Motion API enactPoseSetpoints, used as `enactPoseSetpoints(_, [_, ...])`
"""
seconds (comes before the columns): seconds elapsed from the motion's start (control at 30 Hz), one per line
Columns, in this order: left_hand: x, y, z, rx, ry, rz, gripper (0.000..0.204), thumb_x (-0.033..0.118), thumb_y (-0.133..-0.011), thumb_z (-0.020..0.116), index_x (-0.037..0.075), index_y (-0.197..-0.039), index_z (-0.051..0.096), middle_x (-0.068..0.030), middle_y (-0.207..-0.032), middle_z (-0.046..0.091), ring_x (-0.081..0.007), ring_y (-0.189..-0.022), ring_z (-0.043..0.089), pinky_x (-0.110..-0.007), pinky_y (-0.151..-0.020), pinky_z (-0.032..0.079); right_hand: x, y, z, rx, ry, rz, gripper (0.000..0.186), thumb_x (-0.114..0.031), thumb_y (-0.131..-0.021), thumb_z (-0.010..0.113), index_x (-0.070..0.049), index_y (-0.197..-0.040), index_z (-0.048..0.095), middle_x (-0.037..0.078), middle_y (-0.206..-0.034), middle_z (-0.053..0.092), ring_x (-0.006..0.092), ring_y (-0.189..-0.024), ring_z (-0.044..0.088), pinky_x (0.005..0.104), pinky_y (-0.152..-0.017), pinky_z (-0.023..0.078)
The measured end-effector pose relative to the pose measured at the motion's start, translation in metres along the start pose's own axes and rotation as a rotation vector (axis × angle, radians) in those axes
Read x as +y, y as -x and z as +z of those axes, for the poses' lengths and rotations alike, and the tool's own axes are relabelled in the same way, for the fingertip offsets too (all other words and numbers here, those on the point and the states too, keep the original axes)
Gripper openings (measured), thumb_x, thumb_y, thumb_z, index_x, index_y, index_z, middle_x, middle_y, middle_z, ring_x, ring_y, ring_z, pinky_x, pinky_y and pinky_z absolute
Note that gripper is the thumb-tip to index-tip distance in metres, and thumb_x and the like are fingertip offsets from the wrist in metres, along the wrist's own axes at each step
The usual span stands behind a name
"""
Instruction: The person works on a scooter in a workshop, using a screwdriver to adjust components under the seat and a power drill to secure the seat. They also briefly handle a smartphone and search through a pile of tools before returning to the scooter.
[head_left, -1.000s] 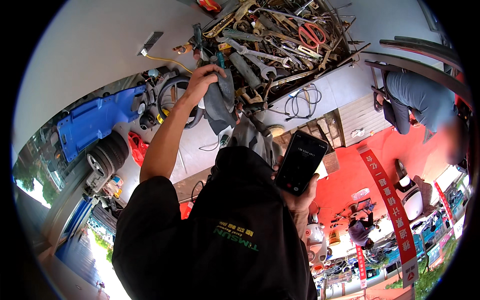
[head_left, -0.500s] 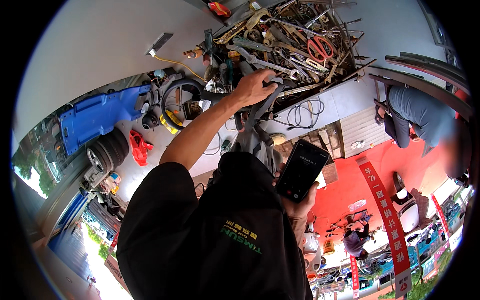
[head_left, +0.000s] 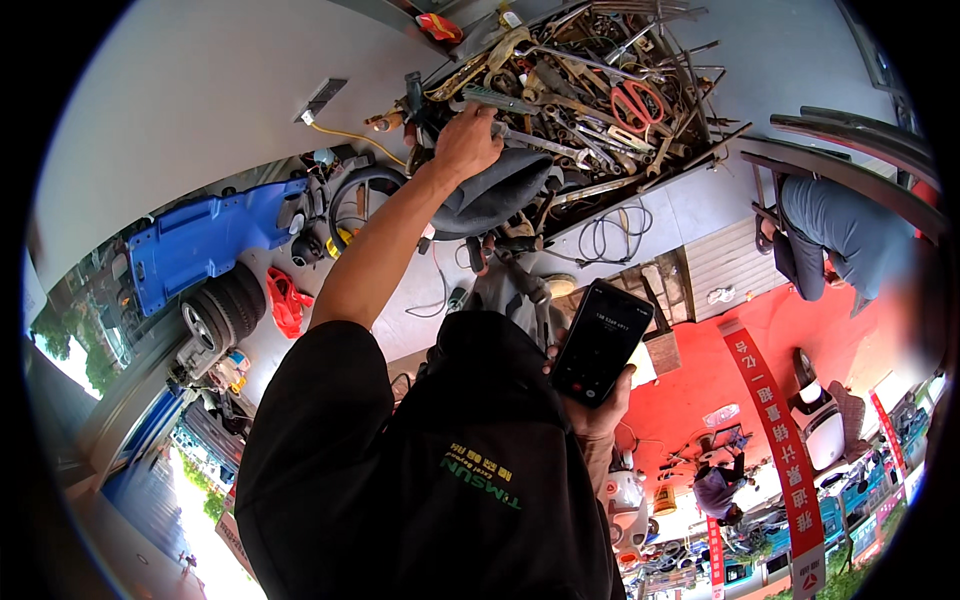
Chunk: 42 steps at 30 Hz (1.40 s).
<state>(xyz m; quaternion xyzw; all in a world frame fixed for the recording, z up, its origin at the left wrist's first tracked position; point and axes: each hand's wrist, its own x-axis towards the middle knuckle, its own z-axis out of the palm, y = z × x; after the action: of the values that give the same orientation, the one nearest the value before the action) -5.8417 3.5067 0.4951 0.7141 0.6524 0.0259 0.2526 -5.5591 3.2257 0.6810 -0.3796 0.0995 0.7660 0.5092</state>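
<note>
My left hand (head_left: 468, 146) reaches to the left side of a heap of tools (head_left: 590, 110). Its fingers curl down beside a green ridged tool (head_left: 500, 100); the fingertips are hidden, and what they hold cannot be made out. Under and beside that wrist lies a wide fold of black rubber-like material (head_left: 497, 190). My right hand (head_left: 608, 405) is closed round a dark smartphone (head_left: 603, 343), its lit screen upward. Spanners (head_left: 550, 143) and red-handled scissors (head_left: 637, 105) lie in the heap.
A coiled black cable (head_left: 612, 232) hangs beside the tool heap. At left are a blue panel (head_left: 215, 235), stacked tyres (head_left: 225, 305) and a red bag-like thing (head_left: 287, 302). A person in grey-blue (head_left: 845, 235) sits at right, near a red banner (head_left: 775, 430).
My left hand has moved left and away from me, off the black strap-like part it gripped. The black material now lies spread wider. My right hand still holds the phone.
</note>
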Motion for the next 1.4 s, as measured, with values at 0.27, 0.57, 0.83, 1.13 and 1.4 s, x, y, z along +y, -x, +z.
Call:
enactPoseSetpoints(0.27, [-0.024, -0.050, 0.009, -0.272, -0.152, -0.102, 0.084, 0.032, -0.091, 0.075, 0.000, -0.159, 0.037, -0.0238, -0.169, 0.028, -0.0455, -0.133, 0.058, -0.049, -0.109, 0.052, -0.004, 0.000, 0.002, 0.049, 0.034, -0.021, 0.099, -0.077, -0.094, 0.054, -0.004, -0.158, 0.040, 0.024, -0.145, 0.057, 0.0388, -0.120, 0.062, 0.0504, -0.095, 0.053])
enactPoseSetpoints(0.57, [-0.023, -0.049, 0.015, -0.244, -0.158, -0.146, 0.075, 0.026, -0.089, 0.073, 0.000, -0.152, 0.042, -0.0295, -0.161, 0.038, -0.0482, -0.125, 0.063, -0.051, -0.103, 0.055, -0.004, -0.002, -0.001, 0.036, -0.035, -0.003, 0.104, -0.076, -0.092, 0.059, 0.000, -0.160, 0.037, 0.025, -0.150, 0.054, 0.0394, -0.125, 0.062, 0.0505, -0.100, 0.054])
enactPoseSetpoints(0.83, [-0.025, -0.016, 0.017, -0.304, -0.199, 0.108, 0.046, 0.019, -0.085, 0.066, 0.001, -0.128, 0.068, -0.0217, -0.131, 0.067, -0.0400, -0.113, 0.069, -0.051, -0.097, 0.057, -0.003, -0.005, 0.003, 0.036, -0.003, 0.006, 0.106, -0.076, -0.091, 0.062, 0.002, -0.158, 0.039, 0.026, -0.148, 0.055, 0.0392, -0.124, 0.062, 0.0493, -0.099, 0.055])
enactPoseSetpoints(1.13, [-0.053, -0.039, 0.009, -0.189, 0.004, -0.116, 0.024, 0.024, -0.085, 0.066, 0.010, -0.098, 0.081, -0.0181, -0.102, 0.076, -0.0418, -0.098, 0.071, -0.052, -0.086, 0.057, -0.004, -0.009, 0.013, 0.032, 0.027, 0.013, 0.107, -0.077, -0.090, 0.062, 0.002, -0.158, 0.039, 0.026, -0.146, 0.056, 0.0388, -0.123, 0.063, 0.0488, -0.098, 0.055])
enactPoseSetpoints(1.4, [-0.069, -0.073, 0.015, 0.004, -0.148, -0.108, 0.019, 0.022, -0.086, 0.070, 0.012, -0.100, 0.078, -0.0166, -0.094, 0.077, -0.0393, -0.093, 0.073, -0.051, -0.082, 0.058, 0.001, -0.012, 0.012, 0.042, 0.081, 0.003, 0.103, -0.078, -0.092, 0.057, -0.001, -0.158, 0.040, 0.024, -0.144, 0.058, 0.0382, -0.121, 0.062, 0.0497, -0.094, 0.054])
